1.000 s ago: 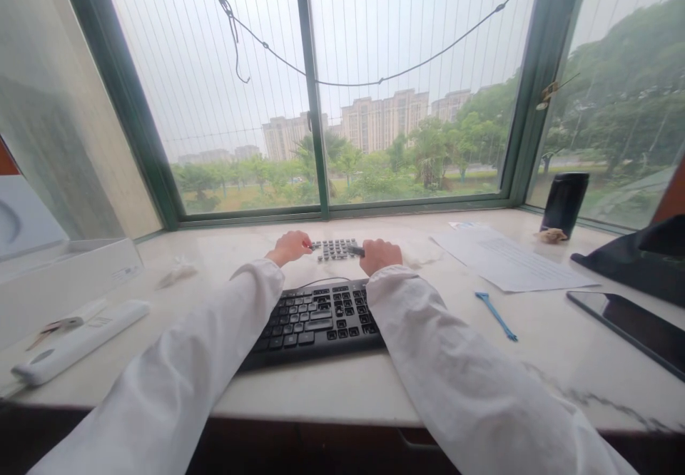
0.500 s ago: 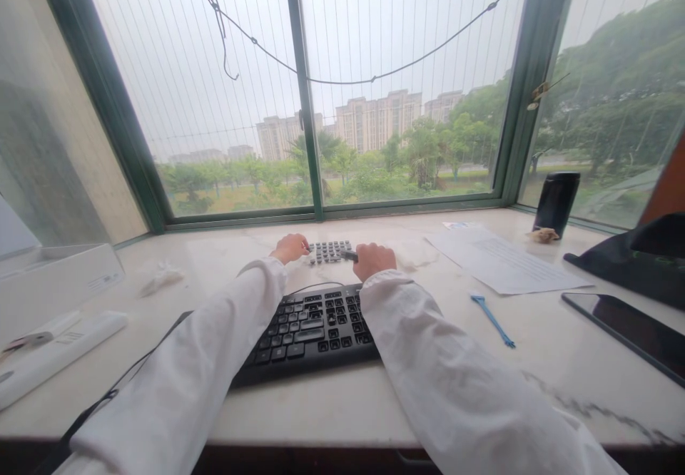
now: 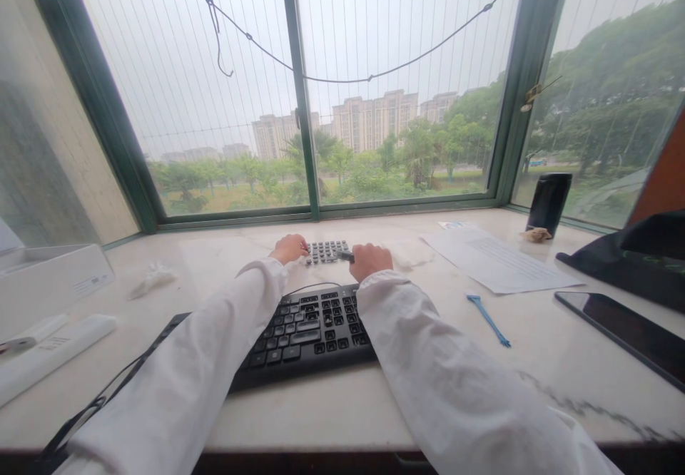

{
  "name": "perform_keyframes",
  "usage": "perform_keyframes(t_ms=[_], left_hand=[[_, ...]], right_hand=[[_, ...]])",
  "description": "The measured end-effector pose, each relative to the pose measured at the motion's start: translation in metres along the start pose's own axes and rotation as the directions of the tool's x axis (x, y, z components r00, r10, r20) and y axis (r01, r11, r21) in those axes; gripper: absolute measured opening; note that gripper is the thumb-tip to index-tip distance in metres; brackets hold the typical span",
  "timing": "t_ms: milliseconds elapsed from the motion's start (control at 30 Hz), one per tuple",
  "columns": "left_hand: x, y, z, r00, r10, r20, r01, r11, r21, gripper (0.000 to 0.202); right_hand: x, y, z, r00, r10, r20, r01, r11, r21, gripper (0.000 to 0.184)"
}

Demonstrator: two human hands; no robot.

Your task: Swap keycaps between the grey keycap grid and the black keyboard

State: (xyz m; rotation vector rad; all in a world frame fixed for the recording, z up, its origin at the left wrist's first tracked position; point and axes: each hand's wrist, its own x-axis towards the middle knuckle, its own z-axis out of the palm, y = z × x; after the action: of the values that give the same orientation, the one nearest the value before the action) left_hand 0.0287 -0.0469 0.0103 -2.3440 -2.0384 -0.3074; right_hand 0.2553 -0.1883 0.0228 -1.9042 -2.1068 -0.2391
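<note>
Beyond the keyboard, loose keycaps (image 3: 325, 249) lie in rows on the white counter. My left hand (image 3: 289, 249) is closed at the left end of these rows, its fingertips close together; what they hold, if anything, is too small to make out. My right hand (image 3: 371, 262) grips a short dark tool (image 3: 344, 255), its end pointing left over the right part of the keycaps. The tool's kind is unclear. Between my forearms sits a black keyboard (image 3: 307, 336), with bare key sockets across its right part. My left sleeve covers its left part.
To the right are a printed sheet (image 3: 486, 259), a blue brush-like tool (image 3: 488, 320), a phone (image 3: 621, 329) and a black can (image 3: 550, 204). Crumpled tissue (image 3: 153, 280), a white box (image 3: 53, 272) and a white strip (image 3: 64, 354) lie left. A window frame (image 3: 342, 210) borders the counter.
The whole view has shifted slightly, with things appearing a little further left. Both hands stay by the keycaps, and the right one still grips the dark tool.
</note>
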Motion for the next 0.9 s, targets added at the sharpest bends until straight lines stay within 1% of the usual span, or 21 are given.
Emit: perform_keyframes(t_ms=[233, 333, 433, 533, 600, 667, 700, 767, 800, 833, 867, 900], left_hand=[[-0.003, 0.002, -0.003, 1.000, -0.008, 0.004, 0.009, 1.000, -0.011, 0.028], [-0.008, 0.005, -0.009, 1.000, -0.011, 0.001, 0.011, 1.000, -0.019, 0.031], [-0.018, 0.011, -0.019, 1.000, -0.003, -0.015, 0.002, 1.000, -0.030, 0.030], [-0.032, 0.025, -0.034, 0.997, 0.032, -0.063, -0.035, 0.998, -0.047, 0.026], [-0.049, 0.040, -0.050, 0.992, 0.069, -0.101, -0.075, 0.995, -0.060, 0.027], [-0.074, 0.058, -0.073, 0.985, 0.121, -0.124, -0.131, 0.988, -0.078, 0.028], [-0.092, 0.068, -0.086, 0.971, 0.197, -0.135, -0.212, 0.971, -0.112, 0.030], [-0.135, 0.088, -0.111, 0.924, 0.365, -0.113, -0.380, 0.903, -0.198, 0.033], [-0.161, 0.098, -0.120, 0.884, 0.464, -0.050, -0.460, 0.848, -0.262, 0.034], [-0.188, 0.107, -0.125, 0.815, 0.578, 0.053, -0.528, 0.777, -0.343, 0.034], [-0.217, 0.116, -0.124, 0.721, 0.676, 0.151, -0.570, 0.703, -0.425, 0.034], [-0.246, 0.125, -0.117, 0.607, 0.759, 0.238, -0.585, 0.628, -0.513, 0.030]], right_hand=[[0.001, 0.001, 0.002, 1.000, -0.002, -0.004, 0.002, 1.000, -0.007, 0.023], [0.001, 0.001, 0.002, 1.000, -0.004, 0.001, 0.004, 1.000, -0.002, 0.022], [0.001, 0.001, 0.002, 1.000, -0.004, -0.016, 0.004, 1.000, -0.002, 0.021], [0.001, 0.001, 0.000, 0.999, 0.005, -0.032, -0.005, 1.000, 0.001, 0.021], [0.000, 0.001, -0.002, 0.999, 0.016, -0.033, -0.016, 1.000, 0.007, 0.022], [0.000, 0.001, -0.003, 0.999, 0.029, -0.034, -0.029, 1.000, 0.007, 0.023], [0.000, 0.002, -0.003, 0.999, 0.037, -0.036, -0.037, 0.999, 0.004, 0.023], [0.000, 0.003, -0.004, 0.998, 0.051, -0.028, -0.051, 0.999, -0.002, 0.024], [0.000, 0.003, -0.004, 0.998, 0.058, -0.021, -0.058, 0.998, -0.004, 0.024], [0.000, 0.004, -0.004, 0.998, 0.065, -0.012, -0.066, 0.998, -0.005, 0.024], [0.001, 0.005, -0.004, 0.997, 0.073, -0.005, -0.073, 0.997, -0.005, 0.025], [0.001, 0.006, -0.004, 0.997, 0.082, -0.003, -0.082, 0.997, -0.007, 0.025]])
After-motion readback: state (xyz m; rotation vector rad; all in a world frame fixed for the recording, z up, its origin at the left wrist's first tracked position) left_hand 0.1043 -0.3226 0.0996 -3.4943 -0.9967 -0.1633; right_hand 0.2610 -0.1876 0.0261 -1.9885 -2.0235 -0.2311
